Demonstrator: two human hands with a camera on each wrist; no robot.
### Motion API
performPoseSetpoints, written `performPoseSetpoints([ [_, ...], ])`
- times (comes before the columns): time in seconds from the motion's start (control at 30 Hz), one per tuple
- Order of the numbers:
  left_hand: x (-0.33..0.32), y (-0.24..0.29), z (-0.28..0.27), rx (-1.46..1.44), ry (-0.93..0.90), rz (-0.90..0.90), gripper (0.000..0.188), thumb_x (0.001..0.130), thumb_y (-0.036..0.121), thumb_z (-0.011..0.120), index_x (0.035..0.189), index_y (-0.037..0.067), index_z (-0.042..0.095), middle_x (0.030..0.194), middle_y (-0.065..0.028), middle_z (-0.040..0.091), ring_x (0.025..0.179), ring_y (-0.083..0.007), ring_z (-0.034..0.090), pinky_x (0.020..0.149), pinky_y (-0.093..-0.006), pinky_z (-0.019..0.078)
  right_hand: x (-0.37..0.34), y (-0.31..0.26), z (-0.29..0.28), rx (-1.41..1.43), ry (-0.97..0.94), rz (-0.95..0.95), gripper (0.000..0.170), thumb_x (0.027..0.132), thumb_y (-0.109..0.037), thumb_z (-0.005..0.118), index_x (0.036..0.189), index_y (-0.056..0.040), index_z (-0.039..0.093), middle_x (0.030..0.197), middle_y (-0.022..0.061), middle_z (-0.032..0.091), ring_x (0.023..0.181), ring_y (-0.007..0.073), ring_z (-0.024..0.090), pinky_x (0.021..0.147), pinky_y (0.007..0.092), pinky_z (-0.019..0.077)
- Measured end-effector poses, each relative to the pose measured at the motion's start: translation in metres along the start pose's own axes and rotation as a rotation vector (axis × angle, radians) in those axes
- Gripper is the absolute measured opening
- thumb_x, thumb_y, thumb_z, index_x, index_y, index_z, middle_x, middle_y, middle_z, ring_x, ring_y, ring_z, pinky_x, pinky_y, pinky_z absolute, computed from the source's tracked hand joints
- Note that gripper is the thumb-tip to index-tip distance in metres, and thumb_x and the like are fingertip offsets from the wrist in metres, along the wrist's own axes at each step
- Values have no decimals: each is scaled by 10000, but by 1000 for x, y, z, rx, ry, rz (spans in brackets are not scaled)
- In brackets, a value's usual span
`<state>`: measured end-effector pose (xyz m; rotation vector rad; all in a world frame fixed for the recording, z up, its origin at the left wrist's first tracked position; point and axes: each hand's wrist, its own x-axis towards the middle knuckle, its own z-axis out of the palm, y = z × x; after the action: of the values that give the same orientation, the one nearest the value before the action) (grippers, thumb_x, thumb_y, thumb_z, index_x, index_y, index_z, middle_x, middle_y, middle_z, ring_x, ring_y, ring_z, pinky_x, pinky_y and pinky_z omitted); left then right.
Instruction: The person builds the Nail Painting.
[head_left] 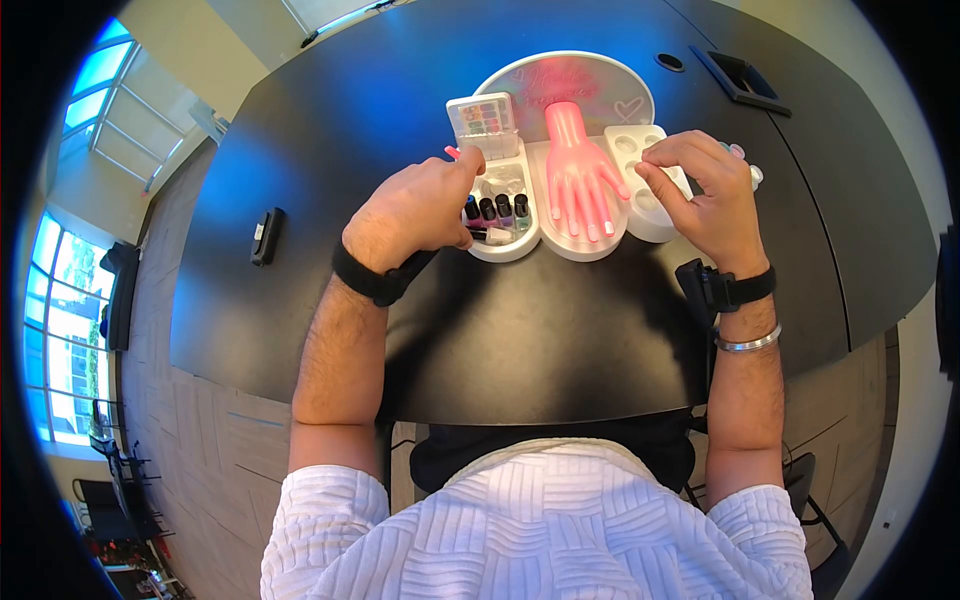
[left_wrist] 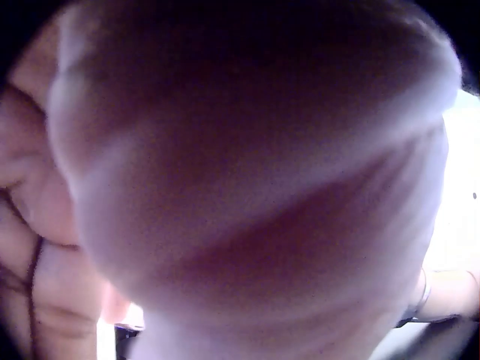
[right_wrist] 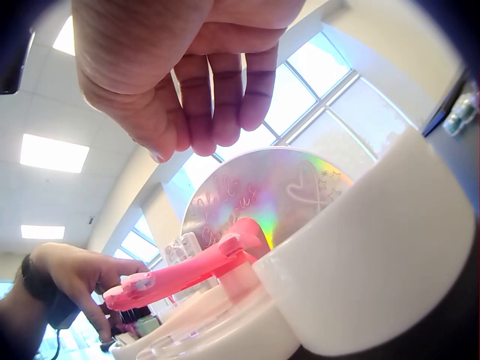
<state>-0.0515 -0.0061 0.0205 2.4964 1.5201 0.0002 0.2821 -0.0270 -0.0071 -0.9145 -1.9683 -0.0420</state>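
Observation:
My left hand (head_left: 415,205) is over the left compartment of a white manicure set. Its digits pinch the black cap of a clear nail polish bottle (head_left: 497,236) lying at the front. Several black-capped polish bottles (head_left: 503,207) stand behind it. A pink hand model (head_left: 577,175) with pale nails lies fingers forward in the middle. My right hand (head_left: 712,185) hovers over the right section (head_left: 655,228) with round wells, fingers loosely bent and nothing in them, as the right wrist view (right_wrist: 214,97) shows. My own palm (left_wrist: 262,187) fills the left wrist view.
Behind the hand model stands a shiny rounded backboard (head_left: 620,85) with writing and a heart. An open clear-lidded case (head_left: 482,118) holds coloured pieces at the set's left. A small black object (head_left: 266,236) lies on the dark table (head_left: 520,340), and small pale items (head_left: 755,177) are beyond my right hand.

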Motion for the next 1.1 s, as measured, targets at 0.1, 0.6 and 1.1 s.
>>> performPoseSetpoints([
  [0.1,1,-3,3,14,38,34,684,763,24,900,1328,32,514,801,-151,767,821,-376,786,735,-476,603,-1,0,0,-1,-6,6,113,917,-88,846,926,-8,767,906,101,773,852,282,722,759,383,578],
  [0.6,-15,11,-6,88,184,67,573,769,10,847,1263,41,558,740,-121,743,749,-362,764,673,-466,579,0,0,1,5,-5,1,108,921,-90,842,925,-10,769,905,94,773,842,270,716,750,379,572],
  [1.1,-15,26,-4,136,371,108,362,804,132,885,1056,85,629,731,-72,754,747,-340,755,658,-462,560,0,0,0,2,-5,-5,108,924,-92,842,927,-11,771,901,95,771,841,270,715,743,379,568],
])
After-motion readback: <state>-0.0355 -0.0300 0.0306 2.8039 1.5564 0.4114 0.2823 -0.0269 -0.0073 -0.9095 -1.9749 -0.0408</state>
